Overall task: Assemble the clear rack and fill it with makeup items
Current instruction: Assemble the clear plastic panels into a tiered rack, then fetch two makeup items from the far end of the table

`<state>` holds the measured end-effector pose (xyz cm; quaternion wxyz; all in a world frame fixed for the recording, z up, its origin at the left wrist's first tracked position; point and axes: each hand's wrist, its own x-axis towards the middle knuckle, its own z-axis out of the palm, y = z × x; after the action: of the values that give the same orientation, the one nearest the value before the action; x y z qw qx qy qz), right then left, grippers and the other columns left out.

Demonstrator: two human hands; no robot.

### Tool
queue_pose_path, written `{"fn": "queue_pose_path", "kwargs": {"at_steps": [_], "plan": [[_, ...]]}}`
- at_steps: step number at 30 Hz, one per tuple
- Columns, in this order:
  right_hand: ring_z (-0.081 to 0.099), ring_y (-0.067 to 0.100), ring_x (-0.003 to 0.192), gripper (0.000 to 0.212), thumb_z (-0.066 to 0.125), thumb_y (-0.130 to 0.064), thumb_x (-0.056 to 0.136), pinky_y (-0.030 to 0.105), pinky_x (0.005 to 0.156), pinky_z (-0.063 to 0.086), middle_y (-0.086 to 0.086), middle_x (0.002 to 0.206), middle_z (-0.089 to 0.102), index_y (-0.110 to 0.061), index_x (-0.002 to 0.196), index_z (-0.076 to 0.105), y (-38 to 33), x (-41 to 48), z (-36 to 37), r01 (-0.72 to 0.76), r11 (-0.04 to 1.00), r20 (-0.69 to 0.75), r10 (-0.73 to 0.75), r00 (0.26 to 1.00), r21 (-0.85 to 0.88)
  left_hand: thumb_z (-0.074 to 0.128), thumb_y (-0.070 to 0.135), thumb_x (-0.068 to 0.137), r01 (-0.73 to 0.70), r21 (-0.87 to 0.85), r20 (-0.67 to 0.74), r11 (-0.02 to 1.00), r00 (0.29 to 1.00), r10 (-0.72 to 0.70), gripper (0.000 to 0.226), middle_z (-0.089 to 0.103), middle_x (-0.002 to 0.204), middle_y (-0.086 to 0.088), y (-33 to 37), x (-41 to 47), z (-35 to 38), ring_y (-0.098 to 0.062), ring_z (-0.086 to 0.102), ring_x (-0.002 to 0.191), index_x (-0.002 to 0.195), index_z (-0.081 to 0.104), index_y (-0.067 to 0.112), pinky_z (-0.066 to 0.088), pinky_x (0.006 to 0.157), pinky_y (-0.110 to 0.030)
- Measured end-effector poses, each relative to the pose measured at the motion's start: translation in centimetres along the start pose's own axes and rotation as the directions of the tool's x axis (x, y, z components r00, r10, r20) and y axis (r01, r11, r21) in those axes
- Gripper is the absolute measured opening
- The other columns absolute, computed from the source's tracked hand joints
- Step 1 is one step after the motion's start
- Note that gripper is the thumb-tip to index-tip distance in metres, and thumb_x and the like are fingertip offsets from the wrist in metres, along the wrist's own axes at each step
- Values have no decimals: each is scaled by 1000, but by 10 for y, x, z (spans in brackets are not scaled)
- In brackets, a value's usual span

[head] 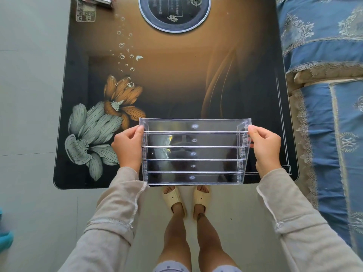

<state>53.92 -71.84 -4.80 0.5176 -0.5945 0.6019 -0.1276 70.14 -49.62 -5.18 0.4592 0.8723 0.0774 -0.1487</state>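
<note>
A clear plastic rack [193,152] with several stepped tiers is held over the near edge of the dark glass table [176,85]. My left hand [127,146] grips the rack's left side panel. My right hand [265,148] grips its right side panel. All tiers of the rack hold nothing. At the table's far left corner lie some makeup items [98,0], only partly in view at the frame's top edge.
The table has a flower print at the left and a round dark inset plate [174,12] at the far middle. A blue patterned sofa [324,95] runs along the right. My feet in cream slippers [186,201] stand on the pale floor below.
</note>
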Motion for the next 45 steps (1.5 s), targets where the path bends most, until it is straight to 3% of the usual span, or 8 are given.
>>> {"fn": "queue_pose_path", "kwargs": {"at_steps": [3, 9, 21, 27, 33, 39, 42, 45], "plan": [[64, 17, 82, 20, 57, -15, 88, 35, 81, 55, 11, 91, 71, -6, 98, 72, -4, 5, -1, 70, 994, 17, -69, 998, -80, 64, 18, 84, 85, -52, 71, 995, 994, -82, 25, 73, 102, -14, -3, 10, -2, -26, 67, 98, 104, 70, 4, 52, 94, -45], [66, 40, 84, 24, 57, -11, 88, 32, 75, 49, 27, 85, 71, 8, 86, 71, -12, 5, 0, 266, 897, -5, -287, 958, -353, 65, 16, 83, 100, -38, 28, 994, 995, -99, 23, 74, 96, -13, -4, 11, 3, -28, 69, 93, 100, 72, 3, 54, 91, -46], [64, 37, 94, 26, 54, -14, 91, 39, 85, 51, 22, 95, 71, 5, 93, 70, -19, -5, -6, 185, 936, 58, -175, 983, -299, 62, 14, 86, 243, -120, 171, 963, 960, -221, 30, 68, 111, -21, 8, 5, -8, -34, 62, 108, 111, 65, -3, 48, 100, -46], [62, 28, 98, 28, 52, -20, 92, 47, 96, 49, 18, 106, 68, -2, 107, 67, -28, 1, -16, 104, 967, 183, -61, 981, -232, 56, 12, 90, 308, -171, 289, 936, 924, -251, 28, 61, 84, -9, 14, 0, -18, -23, 55, 90, 113, 61, -3, 53, 81, -34], [54, 21, 78, 24, 47, -20, 94, 31, 62, 49, 11, 91, 58, -4, 104, 62, 7, -24, -54, -71, 951, 233, 145, 962, -300, 49, 9, 91, 325, 21, 247, 945, 915, -320, 18, 58, 80, -9, -27, -39, -51, -11, 53, 59, 98, 65, 3, 39, 56, -23], [39, 8, 29, 39, 43, 5, 93, 6, 28, 24, 8, 56, 41, -10, 57, 46, 120, -118, -120, -348, 830, 278, 492, 825, -437, 48, 4, 93, 560, 148, 272, 815, 770, -578, 26, 52, 64, -4, -102, -141, -94, -16, 44, 51, 69, 53, 13, 34, 30, -10], [43, 12, 50, 41, 44, 15, 88, 10, 25, 21, 13, 48, 50, -1, 51, 53, 146, -159, -151, -339, 771, 285, 546, 788, -539, 44, -5, 92, 633, 215, 293, 743, 684, -668, 31, 48, 60, -7, -129, -194, -111, -8, 45, 29, 65, 52, 7, 25, 23, -8], [41, 24, 76, 20, 45, 16, 88, 9, 25, 25, 49, 98, 58, 27, 93, 61, 141, -165, -160, -285, 759, 225, 490, 843, -586, 47, -8, 89, 643, 242, 277, 726, 672, -687, 27, 50, 59, -6, -145, -225, -122, -1, 44, 25, 67, 56, 3, 28, 26, -7]]}}
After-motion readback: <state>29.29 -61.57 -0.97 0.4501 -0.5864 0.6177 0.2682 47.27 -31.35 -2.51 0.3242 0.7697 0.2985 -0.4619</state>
